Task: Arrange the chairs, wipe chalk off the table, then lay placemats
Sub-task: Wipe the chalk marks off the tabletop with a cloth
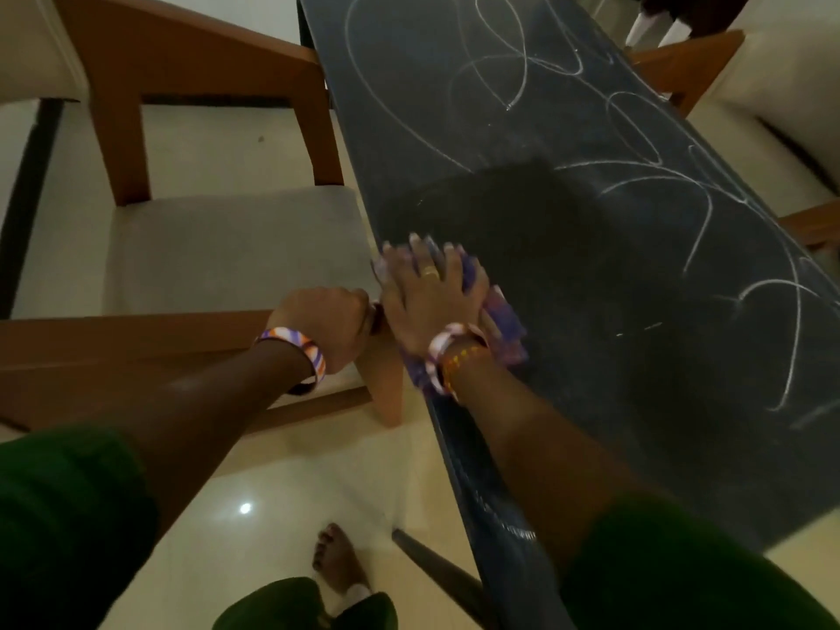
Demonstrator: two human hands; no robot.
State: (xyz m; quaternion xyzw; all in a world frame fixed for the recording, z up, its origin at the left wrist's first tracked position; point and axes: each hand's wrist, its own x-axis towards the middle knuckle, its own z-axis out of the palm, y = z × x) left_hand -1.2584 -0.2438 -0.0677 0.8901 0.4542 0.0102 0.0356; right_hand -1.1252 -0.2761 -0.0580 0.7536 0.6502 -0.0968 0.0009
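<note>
Mid-wipe: left hand (334, 322) gripping the chair (236, 261) arm, right hand (425, 295) flat on the cloth (504, 320) at the table's (613, 402) near edge, dark cleaned patch beyond, chalk (636, 175) loops farther off, placemats unseen.

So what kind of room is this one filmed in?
Probably a home dining area: a long dark table with chalk scribbles, wooden chairs with cushioned seats along both sides, and a glossy tiled floor.
</note>
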